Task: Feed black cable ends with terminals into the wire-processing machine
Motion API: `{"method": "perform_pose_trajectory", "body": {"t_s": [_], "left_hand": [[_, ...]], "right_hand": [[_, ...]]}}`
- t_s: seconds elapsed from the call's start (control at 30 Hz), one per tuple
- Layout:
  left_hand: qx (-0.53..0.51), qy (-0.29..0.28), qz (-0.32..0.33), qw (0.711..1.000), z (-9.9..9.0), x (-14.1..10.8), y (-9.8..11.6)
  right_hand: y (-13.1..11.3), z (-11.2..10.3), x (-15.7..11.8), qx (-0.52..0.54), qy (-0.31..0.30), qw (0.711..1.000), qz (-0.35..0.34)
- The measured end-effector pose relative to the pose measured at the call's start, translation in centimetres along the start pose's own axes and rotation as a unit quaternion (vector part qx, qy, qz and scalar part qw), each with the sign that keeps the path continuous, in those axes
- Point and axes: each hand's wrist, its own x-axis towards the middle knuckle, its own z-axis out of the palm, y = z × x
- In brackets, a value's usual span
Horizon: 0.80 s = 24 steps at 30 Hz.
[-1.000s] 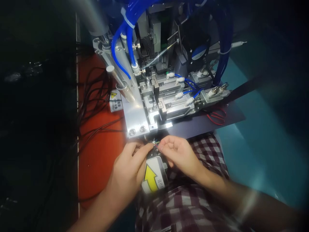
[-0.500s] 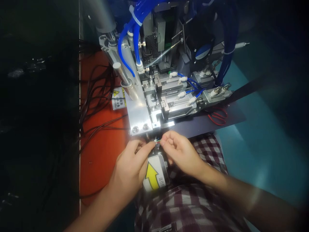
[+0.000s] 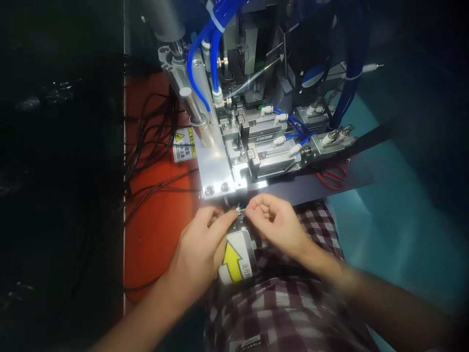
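Several thin coloured wires [image 3: 242,210] run between my two hands, just in front of the machine's metal plate. My left hand [image 3: 205,237] pinches their left end, where a small pale piece shows at the thumb tip. On the other side, my right hand [image 3: 274,220] holds the wires between thumb and forefinger, its other fingers curled. Below the fingertips is a white label with a yellow arrow [image 3: 233,259], partly hidden by my left hand.
A metal machine [image 3: 264,142] with blue air tubes [image 3: 216,63] stands beyond my hands. Black cables [image 3: 146,137] cross the orange surface [image 3: 157,234] at left. A red wire loop [image 3: 332,177] lies on a dark plate [image 3: 304,188] at right. Checkered cloth [image 3: 286,313] is below.
The view has shifted slightly, moving the machine a little to the right in the picture. Both hands keep their pinch on the wires, with the fingertips slightly higher in the picture.
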Motion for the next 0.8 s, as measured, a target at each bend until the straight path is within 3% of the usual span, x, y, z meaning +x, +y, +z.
{"method": "perform_pose_trajectory", "body": {"t_s": [0.13, 0.27, 0.4, 0.8], "left_hand": [[-0.003, 0.0, 0.0, 1.0, 0.08, 0.0, -0.06], [-0.003, 0.001, 0.001, 1.0, 0.14, 0.02, -0.06], [-0.003, 0.005, 0.001, 1.0, 0.25, -0.09, -0.14], [0.003, 0.006, 0.002, 1.0, 0.01, -0.06, -0.02]], "right_hand": [[0.14, 0.0, 0.06, -0.06, 0.004, 0.996, -0.062], [0.08, 0.22, 0.04, 0.022, -0.053, 0.998, 0.005], [-0.06, 0.59, -0.19, 0.078, -0.067, 0.994, 0.033], [-0.03, 0.49, -0.14, 0.041, -0.051, 0.997, 0.03]]}}
